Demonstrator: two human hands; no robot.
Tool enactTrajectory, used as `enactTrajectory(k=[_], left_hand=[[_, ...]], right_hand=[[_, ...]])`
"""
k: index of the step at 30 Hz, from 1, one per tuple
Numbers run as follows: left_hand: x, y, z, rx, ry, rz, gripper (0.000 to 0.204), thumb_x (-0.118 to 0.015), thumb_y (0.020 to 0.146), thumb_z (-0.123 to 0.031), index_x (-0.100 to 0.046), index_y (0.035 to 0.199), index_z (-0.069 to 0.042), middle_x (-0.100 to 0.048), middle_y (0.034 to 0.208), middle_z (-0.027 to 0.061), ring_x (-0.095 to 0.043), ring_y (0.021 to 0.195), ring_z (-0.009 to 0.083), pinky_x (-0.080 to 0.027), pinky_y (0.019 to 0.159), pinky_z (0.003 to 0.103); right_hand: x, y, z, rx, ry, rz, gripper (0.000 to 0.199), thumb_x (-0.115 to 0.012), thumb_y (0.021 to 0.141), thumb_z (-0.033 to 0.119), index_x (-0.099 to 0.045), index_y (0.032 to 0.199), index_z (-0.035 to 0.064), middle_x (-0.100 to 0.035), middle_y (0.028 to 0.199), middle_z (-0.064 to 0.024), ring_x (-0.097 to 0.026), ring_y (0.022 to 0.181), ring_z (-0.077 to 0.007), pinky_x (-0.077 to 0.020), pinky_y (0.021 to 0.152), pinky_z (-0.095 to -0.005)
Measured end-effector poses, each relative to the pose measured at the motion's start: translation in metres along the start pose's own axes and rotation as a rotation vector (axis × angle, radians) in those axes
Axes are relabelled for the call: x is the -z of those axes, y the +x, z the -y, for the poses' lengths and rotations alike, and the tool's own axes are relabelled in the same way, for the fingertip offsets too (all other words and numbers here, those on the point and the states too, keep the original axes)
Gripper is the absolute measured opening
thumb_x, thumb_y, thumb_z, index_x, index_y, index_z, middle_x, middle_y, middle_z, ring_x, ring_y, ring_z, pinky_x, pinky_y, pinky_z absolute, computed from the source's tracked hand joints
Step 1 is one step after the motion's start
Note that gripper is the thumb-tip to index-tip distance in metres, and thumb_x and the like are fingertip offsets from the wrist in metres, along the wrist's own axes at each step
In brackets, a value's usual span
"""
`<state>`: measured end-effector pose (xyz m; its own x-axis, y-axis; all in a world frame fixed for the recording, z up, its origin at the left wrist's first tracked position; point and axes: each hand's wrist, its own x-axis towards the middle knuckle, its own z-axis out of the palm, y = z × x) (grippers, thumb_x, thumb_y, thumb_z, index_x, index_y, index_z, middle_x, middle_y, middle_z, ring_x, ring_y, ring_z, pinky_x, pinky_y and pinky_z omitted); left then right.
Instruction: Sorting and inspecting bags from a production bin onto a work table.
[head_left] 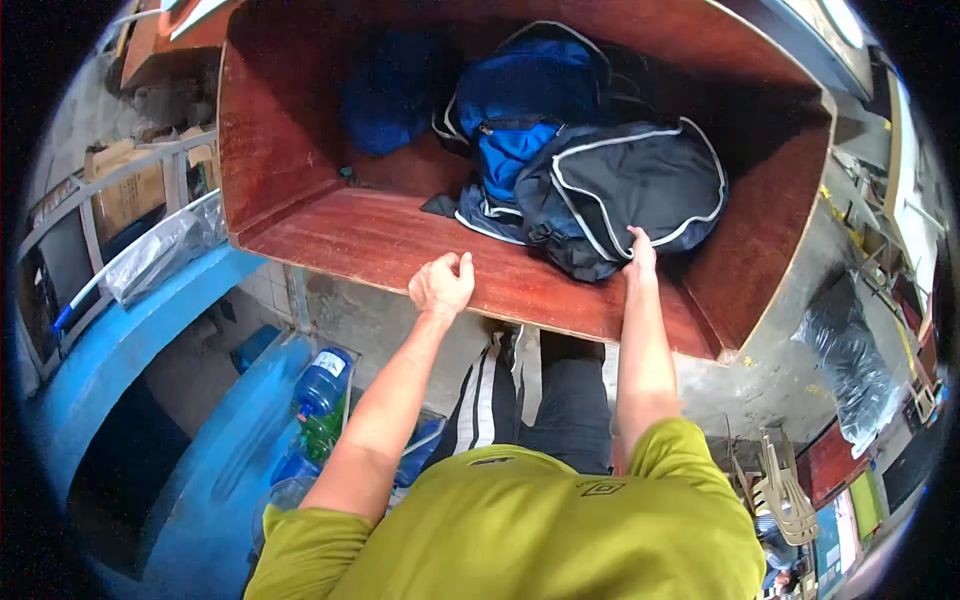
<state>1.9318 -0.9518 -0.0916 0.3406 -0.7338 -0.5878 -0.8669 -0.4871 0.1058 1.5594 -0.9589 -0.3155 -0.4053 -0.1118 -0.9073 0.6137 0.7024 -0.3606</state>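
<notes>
A wide red-brown wooden box (350,230) lies open in front of me with several bags inside. My right hand (641,257) grips the near edge of a black backpack (640,185) with white piping, its thumb on top and its fingers hidden beneath. That backpack lies on its side at the right, leaning against a blue and black bag (530,85) behind it. Over the box's front edge, my left hand (442,284) is curled into a loose fist, with nothing visible in it and apart from the bags.
A dark blue round bundle (385,95) sits at the box's back left. Below left are a blue water jug (323,380) and a blue curved ledge (140,320). Plastic-wrapped goods (165,250) lie at the left; a dark plastic bag (850,360) hangs at the right.
</notes>
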Motion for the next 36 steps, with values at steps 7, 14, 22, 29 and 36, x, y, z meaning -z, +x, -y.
enactTrajectory(k=[7,14,22,29,36], left_hand=[[-0.005,-0.012,0.016,0.005,-0.031,-0.092,0.038,-0.058,0.091,-0.050,-0.075,0.084,-0.017,-0.073,0.084,0.0179,-0.070,0.085,0.0406,-0.054,0.075,0.052],[-0.007,-0.014,0.051,-0.229,-0.214,-0.054,0.048,-0.054,0.092,-0.059,-0.077,0.097,-0.017,-0.076,0.095,0.0134,-0.072,0.095,0.0335,-0.053,0.082,0.047],[-0.023,-0.144,0.141,-0.875,-0.377,-0.485,0.043,-0.071,0.089,-0.030,-0.067,0.122,-0.002,-0.070,0.114,0.0206,-0.064,0.110,0.0378,-0.048,0.100,0.045],[-0.137,-0.227,0.313,-1.091,0.524,0.428,0.059,-0.063,0.087,-0.058,-0.071,0.114,-0.006,-0.071,0.116,0.0190,-0.065,0.112,0.0356,-0.047,0.099,0.047],[-0.180,-0.324,0.208,-0.998,0.947,0.507,0.060,-0.062,0.087,-0.059,-0.071,0.118,-0.009,-0.070,0.121,0.0152,-0.063,0.119,0.0343,-0.044,0.103,0.047]], right_hand=[[0.138,-0.293,0.114,0.366,-0.006,0.176,0.035,-0.076,0.081,0.023,-0.071,0.103,-0.0038,-0.073,0.095,-0.0124,-0.071,0.082,-0.0231,-0.0576,0.079,-0.0334],[0.581,-0.441,-0.044,0.758,0.154,-0.146,0.035,-0.070,0.087,0.026,-0.072,0.110,-0.0010,-0.072,0.107,-0.0097,-0.066,0.096,-0.0201,-0.0491,0.095,-0.0333],[0.703,-0.689,-0.253,0.787,0.285,-1.061,0.043,-0.080,0.076,0.014,-0.071,0.112,-0.0061,-0.071,0.108,-0.0109,-0.064,0.094,-0.0225,-0.0505,0.088,-0.0343],[0.813,-0.835,-0.384,0.018,-0.250,-1.912,0.062,-0.072,0.079,0.036,-0.064,0.128,-0.0008,-0.068,0.122,-0.0258,-0.062,0.117,-0.0433,-0.0483,0.100,-0.0485],[0.992,-0.953,-0.472,-0.329,-0.638,-2.253,0.056,-0.068,0.082,0.037,-0.064,0.127,0.0037,-0.068,0.117,-0.0262,-0.063,0.110,-0.0463,-0.0507,0.096,-0.0504]])
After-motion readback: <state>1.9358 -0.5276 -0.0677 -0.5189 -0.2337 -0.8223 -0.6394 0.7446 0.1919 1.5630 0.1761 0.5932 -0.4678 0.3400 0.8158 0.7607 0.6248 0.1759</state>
